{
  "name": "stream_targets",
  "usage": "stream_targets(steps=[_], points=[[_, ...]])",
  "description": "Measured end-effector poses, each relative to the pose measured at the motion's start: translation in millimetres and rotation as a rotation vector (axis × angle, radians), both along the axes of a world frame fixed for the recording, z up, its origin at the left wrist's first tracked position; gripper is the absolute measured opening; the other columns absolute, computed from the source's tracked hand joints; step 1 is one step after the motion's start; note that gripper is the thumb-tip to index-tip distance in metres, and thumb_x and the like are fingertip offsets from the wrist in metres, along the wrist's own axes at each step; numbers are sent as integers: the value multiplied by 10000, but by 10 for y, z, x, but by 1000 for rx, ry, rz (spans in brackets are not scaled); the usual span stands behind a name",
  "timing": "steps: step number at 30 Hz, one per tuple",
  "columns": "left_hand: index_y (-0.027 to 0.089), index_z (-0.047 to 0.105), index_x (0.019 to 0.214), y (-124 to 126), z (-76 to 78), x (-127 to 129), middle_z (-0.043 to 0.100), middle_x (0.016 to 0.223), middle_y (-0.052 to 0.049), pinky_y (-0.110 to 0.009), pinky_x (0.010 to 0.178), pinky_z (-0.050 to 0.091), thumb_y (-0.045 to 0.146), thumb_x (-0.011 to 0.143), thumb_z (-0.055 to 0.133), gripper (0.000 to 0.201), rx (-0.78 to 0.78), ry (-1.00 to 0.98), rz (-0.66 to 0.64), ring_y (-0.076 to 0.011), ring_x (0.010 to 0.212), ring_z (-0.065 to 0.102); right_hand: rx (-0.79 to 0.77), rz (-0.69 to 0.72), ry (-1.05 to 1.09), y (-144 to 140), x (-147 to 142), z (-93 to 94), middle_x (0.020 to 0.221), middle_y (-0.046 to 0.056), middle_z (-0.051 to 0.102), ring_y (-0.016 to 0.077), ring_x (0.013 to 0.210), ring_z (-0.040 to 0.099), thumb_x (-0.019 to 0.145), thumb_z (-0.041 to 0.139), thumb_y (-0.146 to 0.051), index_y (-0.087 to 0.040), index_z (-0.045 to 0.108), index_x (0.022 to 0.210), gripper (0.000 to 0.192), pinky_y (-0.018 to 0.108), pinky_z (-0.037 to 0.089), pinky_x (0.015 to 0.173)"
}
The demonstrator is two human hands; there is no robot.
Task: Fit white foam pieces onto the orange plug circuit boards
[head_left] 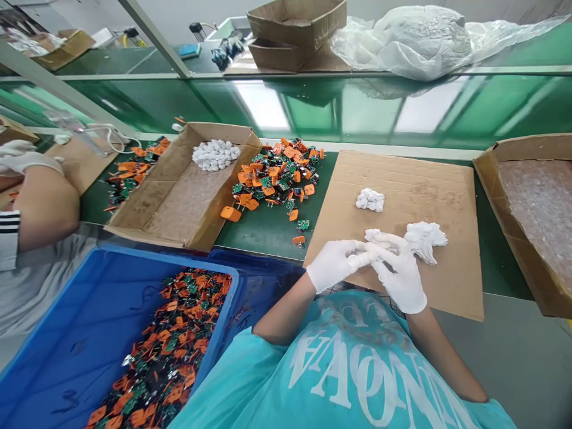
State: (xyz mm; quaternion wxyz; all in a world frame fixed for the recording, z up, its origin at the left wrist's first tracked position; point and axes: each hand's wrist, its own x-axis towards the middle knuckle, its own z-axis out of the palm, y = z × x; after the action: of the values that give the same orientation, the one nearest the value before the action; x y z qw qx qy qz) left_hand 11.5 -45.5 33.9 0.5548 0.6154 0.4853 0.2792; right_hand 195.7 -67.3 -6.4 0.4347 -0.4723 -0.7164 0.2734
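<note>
Both of my hands wear white gloves and meet over the near part of a flat cardboard sheet (pixel 344 223). My left hand (pixel 337 262) has its fingers pressed together against the fingers of my right hand (pixel 399 271), which are bent inward. Whatever is pinched between them is hidden, white on white. Just beyond the fingertips shows a bit of white putty-like material (pixel 373 235). A larger torn white lump (pixel 425 239) lies right of my right hand. Farther back on the sheet sits a small cluster of white balls (pixel 370 200).
Left of the sheet lies a pile of orange-capped circuit boards (pixel 279 173). A cardboard box (pixel 179 196) beside it holds white balls (pixel 215 155). Another box (pixel 536 220) stands right. A blue bin (pixel 49 322) of similar boards is lower left, near a co-worker's arm (pixel 49 190).
</note>
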Motion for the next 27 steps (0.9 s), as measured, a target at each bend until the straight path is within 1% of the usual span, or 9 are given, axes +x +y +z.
stream_targets(steps=[3, 6, 8, 12, 17, 20, 22, 25, 27], points=[[115, 755, 847, 39, -67, 77, 688, 682, -48, -219, 569, 456, 602, 751, 704, 499, -149, -144, -9, -118, 590, 574, 53, 17, -92, 13, 3, 44, 1270, 106, 579, 270, 1218, 591, 934, 569, -305, -313, 674, 1264, 346, 455, 502, 1050], [114, 761, 782, 58, -117, 58, 677, 657, -54, -210, 537, 447, 635, 712, 724, 527, -196, -233, 10, -95, 546, 531, 40, 87, -110, 10, -7, 85, 1271, 97, 619, 266, 1252, 578, 928, 587, -322, -299, 597, 1362, 435, 448, 487, 1077], [114, 754, 723, 52, -162, 41, 674, 638, -59, -210, 523, 442, 641, 713, 715, 529, -193, -258, 32, -90, 530, 515, 33, 82, -106, 5, -24, 93, 1271, 86, 644, 267, 1229, 599, 905, 628, -347, -287, 602, 1354, 453, 438, 498, 1066], [119, 733, 691, 2, -270, 52, 668, 604, -47, -208, 528, 454, 555, 757, 702, 442, -147, -263, 79, -94, 521, 542, 55, -22, -92, -6, -64, 67, 1160, 54, 714, 237, 1054, 690, 891, 649, -306, -287, 696, 1209, 323, 376, 570, 938], [140, 751, 783, -34, -311, 3, 734, 730, -60, -225, 635, 522, 433, 849, 613, 331, -25, -171, 146, -129, 652, 650, 90, -119, -56, -51, -30, 28, 1066, 30, 739, 209, 957, 706, 895, 612, -231, -303, 723, 1122, 263, 350, 586, 860], [131, 758, 960, 2, -329, -120, 754, 808, -70, -235, 668, 534, 378, 898, 546, 332, -2, -80, 223, -128, 675, 658, -16, -245, 147, -91, 82, 10, 992, 34, 717, 173, 782, 672, 884, 646, -251, -299, 713, 1097, 229, 323, 579, 691], [158, 743, 1088, 35, -352, -189, 759, 873, -60, -238, 720, 530, 332, 906, 553, 316, 61, 19, 214, -129, 728, 659, -126, -237, 280, -106, 158, 5, 1013, 37, 688, 144, 708, 634, 894, 648, -288, -291, 693, 1141, 251, 312, 567, 632], [241, 739, 1142, 67, -365, -210, 748, 955, -28, -237, 831, 502, 272, 890, 605, 286, 224, 183, 179, -137, 858, 651, -264, -157, 339, -103, 213, 20, 1091, 44, 653, 119, 699, 631, 933, 599, -342, -284, 679, 1195, 280, 339, 593, 714], [265, 752, 1113, 73, -345, -181, 733, 938, -12, -224, 827, 487, 246, 898, 600, 263, 268, 254, 180, -128, 845, 632, -354, -127, 362, -92, 206, 43, 1097, 48, 640, 126, 735, 652, 933, 594, -376, -277, 666, 1225, 317, 360, 604, 774]])
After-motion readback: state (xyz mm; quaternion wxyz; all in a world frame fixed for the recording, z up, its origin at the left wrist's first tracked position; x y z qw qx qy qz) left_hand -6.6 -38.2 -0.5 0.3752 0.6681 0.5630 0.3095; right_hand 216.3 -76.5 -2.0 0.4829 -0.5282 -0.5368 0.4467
